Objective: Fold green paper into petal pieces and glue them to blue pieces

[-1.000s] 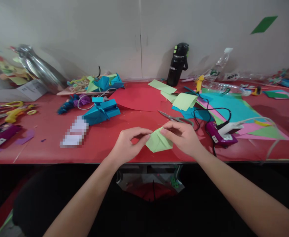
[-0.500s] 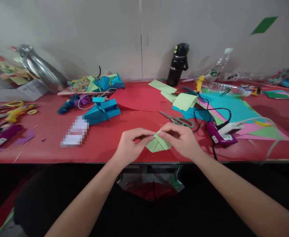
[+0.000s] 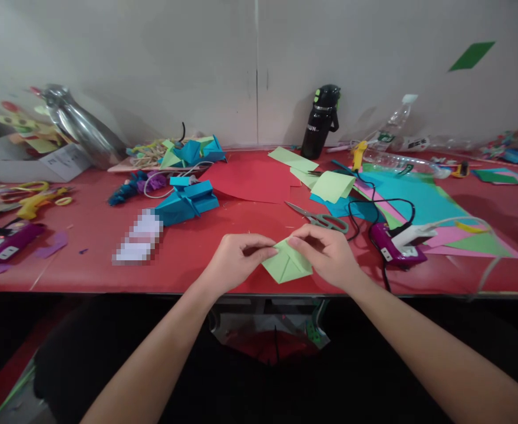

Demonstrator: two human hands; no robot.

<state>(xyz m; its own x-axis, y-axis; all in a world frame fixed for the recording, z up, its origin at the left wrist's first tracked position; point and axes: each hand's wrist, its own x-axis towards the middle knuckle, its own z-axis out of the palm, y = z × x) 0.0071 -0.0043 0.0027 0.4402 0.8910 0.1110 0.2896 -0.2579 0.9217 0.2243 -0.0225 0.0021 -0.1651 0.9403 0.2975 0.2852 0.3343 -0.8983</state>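
A folded light green paper (image 3: 286,266) is held over the front edge of the red table, its creases facing up. My left hand (image 3: 241,259) pinches its upper left side between thumb and fingers. On the upper right, my right hand (image 3: 327,253) grips the same paper, thumb on top. Just behind my right hand lie scissors (image 3: 323,219) with grey handles. Farther back is a large red sheet (image 3: 252,179). A folded blue paper piece (image 3: 185,202) rests to the left of it.
Right: a purple power strip (image 3: 395,247) with cables, coloured sheets (image 3: 418,191), plastic bottles, a yellow glue gun (image 3: 359,156). Back: a black bottle (image 3: 319,123). Left: a steel jug (image 3: 84,129), a white box (image 3: 64,163), another purple power strip (image 3: 13,242).
The green paper is turned and spread a little wider, its lower point now nearer me. My right thumb has shifted on its upper edge. The view has moved slightly.
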